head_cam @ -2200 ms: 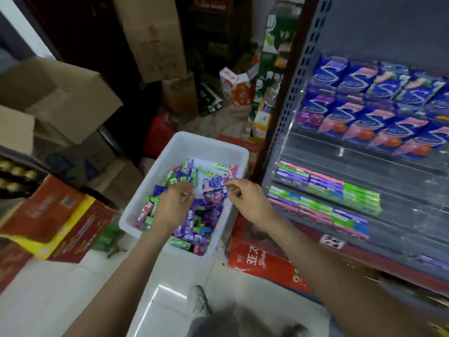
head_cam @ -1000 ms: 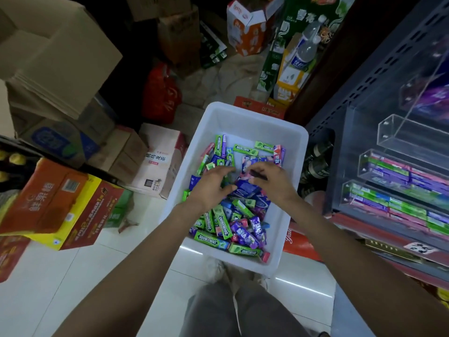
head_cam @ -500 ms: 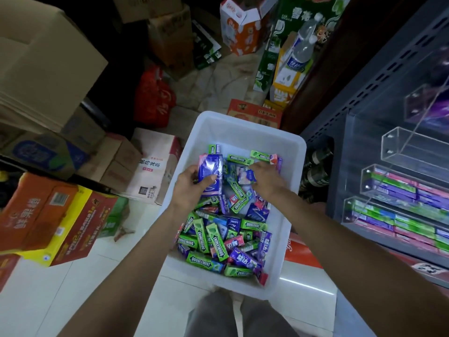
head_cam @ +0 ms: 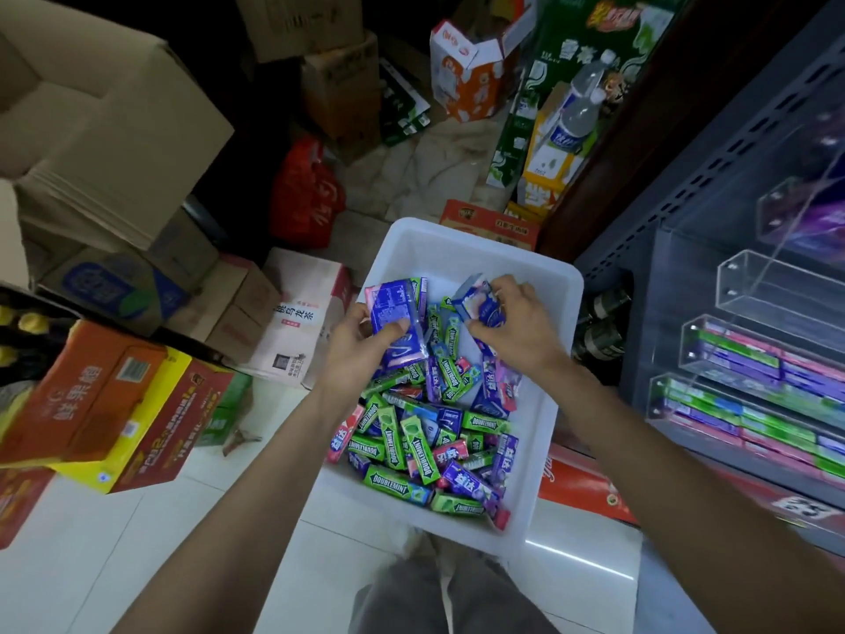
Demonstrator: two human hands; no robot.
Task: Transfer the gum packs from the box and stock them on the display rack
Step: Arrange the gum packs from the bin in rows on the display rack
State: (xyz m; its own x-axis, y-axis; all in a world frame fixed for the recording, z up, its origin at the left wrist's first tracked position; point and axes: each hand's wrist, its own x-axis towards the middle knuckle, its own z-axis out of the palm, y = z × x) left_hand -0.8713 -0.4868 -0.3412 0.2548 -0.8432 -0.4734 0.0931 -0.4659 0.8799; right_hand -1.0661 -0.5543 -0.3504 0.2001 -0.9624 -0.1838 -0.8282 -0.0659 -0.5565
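Head view: your left hand [head_cam: 361, 345] grips a flat blue gum pack [head_cam: 397, 323], thumb pressed on its face and fingers curled behind it, holding it above the far left part of the white box [head_cam: 471, 242]. Your right hand [head_cam: 516, 329] pinches a second blue-and-white gum pack [head_cam: 480, 304] between thumb and fingers, raised over the far end of the box and tilted. The two held packs are near each other but apart.

The box sits on the tiled floor [head_cam: 91, 565] directly in front of you, just left of the display rack [head_cam: 686, 212]. Loose gum packs [head_cam: 425, 441], green, purple, blue and pink, lie heaped in its near half; the far end shows bare white bottom.

On the rack at the right, clear trays [head_cam: 750, 286] hold rows of green, purple and pink stick packs [head_cam: 750, 395] in the two lower tiers.

Cardboard cartons [head_cam: 114, 130] stand at the left.
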